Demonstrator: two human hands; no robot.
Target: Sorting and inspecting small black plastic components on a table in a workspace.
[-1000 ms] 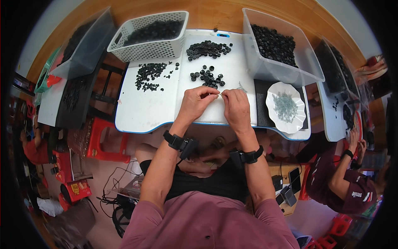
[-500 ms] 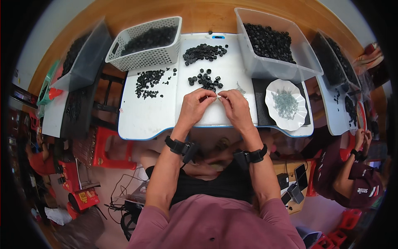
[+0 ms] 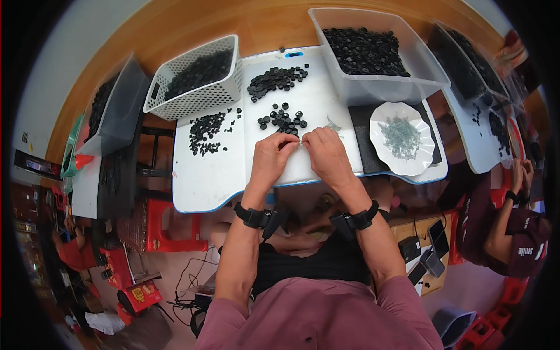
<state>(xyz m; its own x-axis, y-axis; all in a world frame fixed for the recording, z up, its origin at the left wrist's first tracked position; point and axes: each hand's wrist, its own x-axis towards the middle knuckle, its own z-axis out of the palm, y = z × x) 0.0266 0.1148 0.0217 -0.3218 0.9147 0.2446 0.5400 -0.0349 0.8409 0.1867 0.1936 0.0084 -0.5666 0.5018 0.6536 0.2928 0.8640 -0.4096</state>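
Note:
My left hand [image 3: 272, 157] and my right hand [image 3: 326, 154] meet above the near part of a white work board [image 3: 216, 175]. Both are closed in a pinch, fingertips almost touching. A tiny pale bit shows between them, too small to make out. Just beyond the fingers lies a loose cluster of black round caps [image 3: 284, 121], with a larger pile of the same black caps [image 3: 274, 81] farther back. Small black pieces [image 3: 205, 133] are scattered to the left. By my right fingers lie a few thin clear slivers [image 3: 333, 125].
A scalloped white dish [image 3: 385, 154] of clear slivers stands at right on a black mat [image 3: 363, 128]. Behind are a white perforated basket [image 3: 204, 93] and a clear bin [image 3: 379, 87], both filled with black parts. A co-worker [image 3: 507, 233] sits at far right.
The whole view has turned slightly, shifting the board and bins. My hands stay together over the same spot, still pinched, with the right fingers bunched a little closer.

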